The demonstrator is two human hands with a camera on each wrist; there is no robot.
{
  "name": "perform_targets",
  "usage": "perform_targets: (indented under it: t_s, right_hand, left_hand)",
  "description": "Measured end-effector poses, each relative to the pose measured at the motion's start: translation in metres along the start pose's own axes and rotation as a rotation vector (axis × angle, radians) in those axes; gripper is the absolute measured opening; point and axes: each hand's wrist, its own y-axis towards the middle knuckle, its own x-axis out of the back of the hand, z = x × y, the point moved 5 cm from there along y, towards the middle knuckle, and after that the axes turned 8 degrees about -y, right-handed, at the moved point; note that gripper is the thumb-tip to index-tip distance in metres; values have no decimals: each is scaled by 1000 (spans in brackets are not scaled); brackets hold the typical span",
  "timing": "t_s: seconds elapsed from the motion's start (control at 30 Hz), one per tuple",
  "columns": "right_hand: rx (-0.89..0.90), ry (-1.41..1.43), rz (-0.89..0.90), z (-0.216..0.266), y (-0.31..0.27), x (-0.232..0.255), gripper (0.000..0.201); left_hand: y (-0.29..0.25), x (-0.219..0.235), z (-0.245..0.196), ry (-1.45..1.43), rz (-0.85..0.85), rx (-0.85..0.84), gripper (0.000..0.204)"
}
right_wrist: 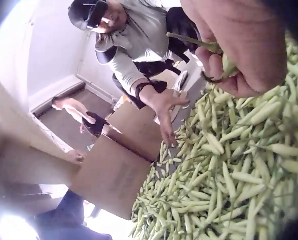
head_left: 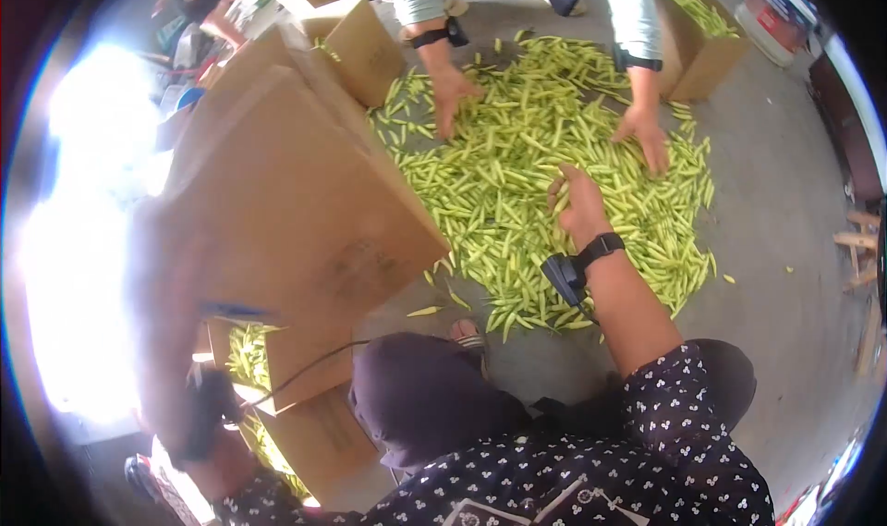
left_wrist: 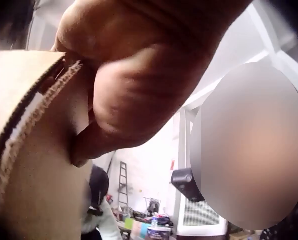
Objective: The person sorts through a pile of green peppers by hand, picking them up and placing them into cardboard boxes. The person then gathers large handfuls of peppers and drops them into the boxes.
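Note:
My right hand [head_left: 584, 210] is over a wide pile of pale green chili peppers [head_left: 517, 184] on the floor. In the right wrist view, its curled fingers hold green chili peppers [right_wrist: 229, 66] with a stem sticking out. On the other side, my left hand [left_wrist: 139, 85] grips the cut edge of a large cardboard box [head_left: 305, 184], thumb against one face of the wall. That hand is blurred in the head view. The box stands tilted beside the pile.
Across the pile another person's two hands [head_left: 453, 91] reach into the peppers. Open boxes holding peppers stand at the lower left and the upper right, one a cardboard box [head_left: 707, 64]. A bucket [head_left: 774, 22] and wooden pieces [head_left: 859, 241] lie along the right.

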Motion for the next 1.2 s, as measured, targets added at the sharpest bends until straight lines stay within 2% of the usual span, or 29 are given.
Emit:
perform_targets:
  t_s: [0.03,0.1,0.17,0.3,0.37,0.4,0.47,0.5,0.57,0.6,0.67,0.73,0.8,0.83,0.87,0.9,0.93,0.97,1.0,1.03,1.07,1.1,1.13,1.2]
  right_hand:
    - [6,15,-22,7,-3,8,12]
    - [34,44,-40,16,2,30,12]
    - [72,22,-67,29,3,54,14]
    - [97,12,-224,45,-1,99,14]
    - [150,-34,-233,44,3,120,14]
    - [201,-79,-232,45,8,129,14]
    - [175,-113,-295,40,14,144,13]
    - [183,-217,-345,41,13,148,15]
    - [212,-376,-446,41,21,165,24]
    - [212,-378,-454,43,31,178,24]
    - [270,-560,-512,50,36,186,32]
    - [267,-623,-530,56,35,188,38]
    - [348,-884,-580,66,37,192,44]
    - [267,-1048,-603,72,28,187,50]
    - [264,-1048,-616,70,28,190,50]
    - [299,-1196,-632,69,28,192,53]
    - [326,-1346,-642,69,30,195,56]
    - [374,-1497,-668,69,34,199,59]
    - [367,-1502,-679,70,32,198,59]
    - [325,-1508,-647,70,30,195,58]
    - [281,-1510,-617,66,29,190,57]
    - [380,-1530,-616,62,27,185,58]
    - [363,-1527,-631,56,27,184,58]
    - [505,-1599,-482,42,31,167,59]
  left_hand:
    - [5,-2,-10,-41,-29,-110,17]
    - [50,-47,-36,-266,148,84,12]
    - [64,-95,-39,-310,41,-165,11]
    - [72,-143,-36,-251,102,-173,11]
    - [66,-162,-10,-60,65,-124,20]
    - [61,-173,-3,-66,59,-125,20]
    - [46,-194,11,-136,132,112,33]
    - [42,-202,7,-142,130,109,33]
    - [32,-194,-15,-181,-255,105,49]
    - [26,-197,-30,-189,-253,104,49]
    - [12,-196,-65,-239,-422,3,58]
    - [5,-217,-100,-515,-282,-207,60]
    - [7,-251,-129,-694,-58,-208,64]
    - [10,-266,-136,-702,-57,-209,64]
    - [19,-290,-140,-814,72,-92,68]
    - [25,-319,-144,-927,201,22,72]
    - [33,-344,-147,-943,204,12,72]
    - [41,-375,-143,-931,236,92,80]
    - [51,-397,-138,-914,267,176,87]
    - [63,-411,-134,-861,353,221,100]
    - [69,-418,-136,-867,358,213,100]
    - [73,-427,-140,-857,413,232,102]
    - [76,-432,-144,-846,470,248,104]
    - [75,-435,-160,-765,500,231,106]
